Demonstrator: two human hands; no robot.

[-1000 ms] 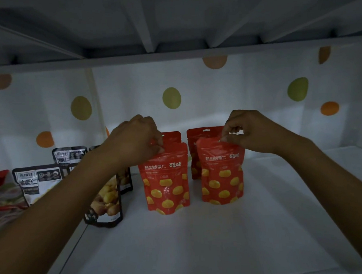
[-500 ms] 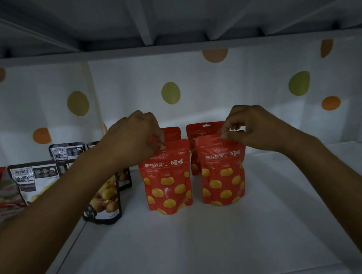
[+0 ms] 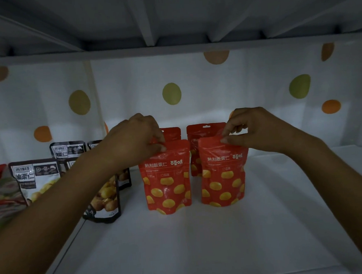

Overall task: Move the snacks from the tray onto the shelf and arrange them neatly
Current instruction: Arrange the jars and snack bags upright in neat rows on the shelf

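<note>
Little change over the last second: left hand (image 3: pixel 138 139) fingers still pinch the top of one red, yellow-spotted plastic snack pouch (image 3: pixel 168 180), right hand (image 3: pixel 258 130) its twin pouch (image 3: pixel 222 176). Both stand upright mid-frame on the white shelf (image 3: pixel 203 241); likely final straightening.

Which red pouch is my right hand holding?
The front right pouch: your right hand pinches its top edge. Your left hand holds the front left pouch.

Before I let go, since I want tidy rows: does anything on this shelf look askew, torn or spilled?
Nothing torn or spilled. The left red pouch and right red pouch stand upright, tops pinched by the left hand and right hand. The left pouch seems slightly nearer the front, so the row isn't flush.
</note>
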